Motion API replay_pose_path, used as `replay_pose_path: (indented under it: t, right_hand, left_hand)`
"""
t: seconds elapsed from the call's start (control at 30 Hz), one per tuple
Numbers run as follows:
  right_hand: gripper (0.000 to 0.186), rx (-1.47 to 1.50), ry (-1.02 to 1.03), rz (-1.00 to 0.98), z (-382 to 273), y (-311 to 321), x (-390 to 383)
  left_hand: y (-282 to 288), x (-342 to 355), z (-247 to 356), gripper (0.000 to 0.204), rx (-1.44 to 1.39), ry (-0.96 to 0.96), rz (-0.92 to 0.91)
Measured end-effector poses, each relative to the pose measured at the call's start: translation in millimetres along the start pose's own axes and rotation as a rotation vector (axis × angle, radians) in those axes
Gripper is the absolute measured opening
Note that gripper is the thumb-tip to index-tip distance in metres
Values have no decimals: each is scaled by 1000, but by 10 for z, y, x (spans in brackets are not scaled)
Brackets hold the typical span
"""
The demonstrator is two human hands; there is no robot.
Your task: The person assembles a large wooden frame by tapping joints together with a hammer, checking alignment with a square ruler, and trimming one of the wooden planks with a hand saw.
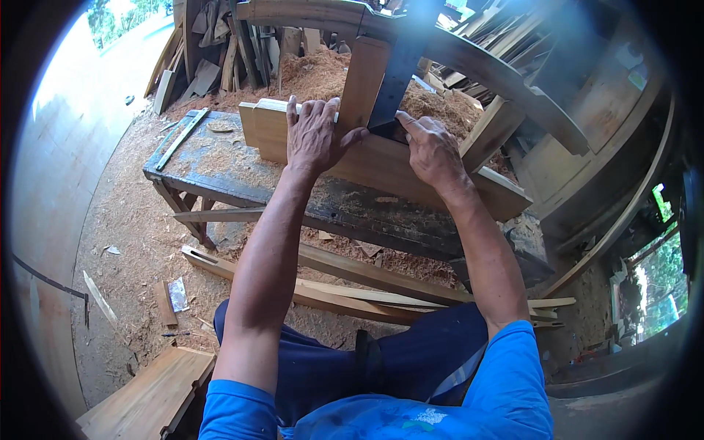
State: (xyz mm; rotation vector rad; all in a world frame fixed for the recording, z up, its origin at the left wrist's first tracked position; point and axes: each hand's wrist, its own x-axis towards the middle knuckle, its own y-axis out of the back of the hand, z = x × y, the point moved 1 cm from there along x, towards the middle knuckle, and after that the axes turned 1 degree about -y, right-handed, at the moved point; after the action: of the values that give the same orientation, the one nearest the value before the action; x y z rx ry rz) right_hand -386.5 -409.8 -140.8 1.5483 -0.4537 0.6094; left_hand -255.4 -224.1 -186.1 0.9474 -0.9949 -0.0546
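Note:
A long wooden board (367, 166) stands on edge along a low workbench. My left hand (314, 136) grips its upper edge, fingers over the top and thumb reaching right toward an upright wooden post (364, 84). Close to the right of that post is a flat, dark bluish strip (400, 73), slanting down to the board; its kind is unclear. My right hand (434, 150) is closed at the board's upper edge, index finger pointing at the strip's lower end. What its curled fingers hold is hidden. A curved wooden rail (484, 62) joins the post and a second upright (493, 132).
The dark workbench (242, 172) carries sawdust and a thin greenish strip (182, 139). Long timber pieces (367, 275) lie between the bench and my legs. Shavings (315, 73) heap up behind, near stacked wood scraps (235, 55). A wooden panel (147, 396) rests at lower left.

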Motion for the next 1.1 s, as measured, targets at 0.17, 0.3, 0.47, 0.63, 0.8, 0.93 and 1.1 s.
replay_pose_path:
  t: [0.17,0.3,0.47,0.63,0.8,0.93,1.1]
  right_hand:
    - [43,10,-5,20,-6,33,-6]
    - [42,43,-25,20,36,17,-43]
    - [44,14,-109,0,-35,17,-30]
    - [45,-10,-159,-93,-48,127,-62]
    - [38,50,-126,-29,-111,146,1]
    - [24,64,-134,122,-223,239,-238]
    - [18,-108,-27,388,-809,479,-536]
  left_hand:
    - [11,13,28,79,3,-6,-6]
    - [-20,6,50,76,31,-24,7]
    - [22,-2,6,67,37,-84,31]
    - [-26,61,81,75,51,34,-132]
    - [-21,-22,-4,71,54,-74,185]
    - [218,-443,888,62,-501,347,228]
    - [608,-366,1148,35,-1774,551,-291]
